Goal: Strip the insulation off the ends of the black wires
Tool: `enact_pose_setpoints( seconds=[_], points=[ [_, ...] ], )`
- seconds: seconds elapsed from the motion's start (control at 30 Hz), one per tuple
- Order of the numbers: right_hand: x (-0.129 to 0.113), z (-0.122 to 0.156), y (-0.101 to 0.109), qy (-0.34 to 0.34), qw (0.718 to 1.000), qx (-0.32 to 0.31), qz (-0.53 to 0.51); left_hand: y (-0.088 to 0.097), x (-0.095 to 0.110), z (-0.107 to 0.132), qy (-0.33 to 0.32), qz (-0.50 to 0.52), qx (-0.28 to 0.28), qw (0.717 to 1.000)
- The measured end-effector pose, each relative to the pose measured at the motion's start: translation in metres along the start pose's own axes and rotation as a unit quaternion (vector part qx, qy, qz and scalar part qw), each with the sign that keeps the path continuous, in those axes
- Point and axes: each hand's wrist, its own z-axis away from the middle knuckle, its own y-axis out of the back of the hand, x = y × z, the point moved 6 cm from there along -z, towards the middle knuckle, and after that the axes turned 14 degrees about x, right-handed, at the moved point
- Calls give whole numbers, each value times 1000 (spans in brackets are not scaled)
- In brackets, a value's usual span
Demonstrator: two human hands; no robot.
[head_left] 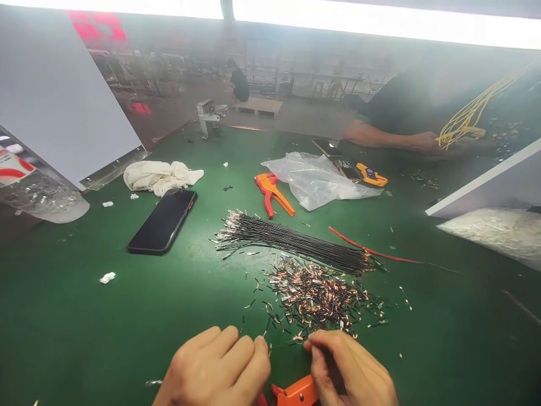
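While an orange tool (298, 392) is seen low in the head view, the left hand (220, 365) is curled and the right hand (354, 366) half-curled beside it; whether anything is clamped cannot be told. Wire clippings (323, 294) are heaped beyond, beside a black wire bundle (287, 239).

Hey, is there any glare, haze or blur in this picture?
Head view: the light tube along the top is blown out to white; haze veils the background, softening the crouching person; the green tabletop shows a pale sheen; the black wire bundle looks fairly sharp.
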Motion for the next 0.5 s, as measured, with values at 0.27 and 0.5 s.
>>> enact_pose_setpoints(
  seconds=[0.27,0.5],
  points=[
    [13,-14,16,72,996,54,5,1,-10,3,51,-6,54,997],
    [12,-27,23,31,998,58,-8,-2,-12,8,61,9,-11,998]
  ],
)
